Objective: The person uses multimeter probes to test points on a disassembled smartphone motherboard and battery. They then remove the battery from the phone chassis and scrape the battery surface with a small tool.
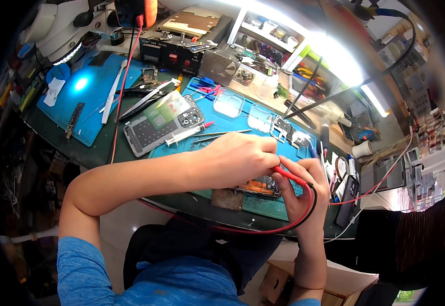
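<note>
My left hand (250,159) reaches across from the left, fingers curled closed round the upper end of a red test probe (289,172). My right hand (306,196) meets it, thumb and fingers closed on the probes, from which red and black leads (312,206) loop down. Their tips are hidden by my fingers. Below both hands lies an opened device (258,187) with orange parts, beside a brownish metal plate (225,199). Left of them, a grey phone housing (146,137) with a camera block lies under a green film, with a syringe (184,133) and tweezers nearby.
Blue mats (51,102) cover parts of the dark bench (100,153). A microscope (54,35) overhangs the left, a black station (171,56) stands behind, and clear boxes (227,102), a lit shelf (263,30), arched cables and pens (350,166) fill the back and right.
</note>
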{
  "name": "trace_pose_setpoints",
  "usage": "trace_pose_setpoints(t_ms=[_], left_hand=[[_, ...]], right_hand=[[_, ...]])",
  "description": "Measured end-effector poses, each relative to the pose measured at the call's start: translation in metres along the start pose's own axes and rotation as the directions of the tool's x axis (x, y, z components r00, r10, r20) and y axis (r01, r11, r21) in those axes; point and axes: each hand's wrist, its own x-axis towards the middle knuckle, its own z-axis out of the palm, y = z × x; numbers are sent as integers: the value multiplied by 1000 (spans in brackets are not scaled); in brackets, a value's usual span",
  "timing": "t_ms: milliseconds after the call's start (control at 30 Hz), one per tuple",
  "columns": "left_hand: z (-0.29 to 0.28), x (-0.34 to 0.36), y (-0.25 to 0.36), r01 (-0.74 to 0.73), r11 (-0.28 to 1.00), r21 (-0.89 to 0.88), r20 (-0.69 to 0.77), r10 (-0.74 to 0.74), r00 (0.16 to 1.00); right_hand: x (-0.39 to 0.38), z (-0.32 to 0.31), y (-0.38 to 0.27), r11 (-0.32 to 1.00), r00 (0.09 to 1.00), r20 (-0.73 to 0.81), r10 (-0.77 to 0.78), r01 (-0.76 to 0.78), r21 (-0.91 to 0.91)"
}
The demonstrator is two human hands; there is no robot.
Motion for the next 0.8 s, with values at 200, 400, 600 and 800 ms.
trace_pose_setpoints(t_ms=[200, 400, 600, 800], left_hand=[[-21, -19, -12, 97, 975, -201, -121, -123, 985], [-34, -50, -21, 164, 943, -290, -192, -225, 955], [-30, -64, -27, 229, 892, -389, -114, -293, 949], [-29, -65, -29, 248, 871, -423, -19, -282, 959]], right_hand=[[-5, 28, 8, 712, 926, 71, 372, -333, 618], [-2, 50, 23, 748, 946, 215, 244, -324, 580], [16, 61, 28, 777, 978, 204, 47, -164, 608], [17, 72, 32, 833, 986, 165, -7, -86, 547]])
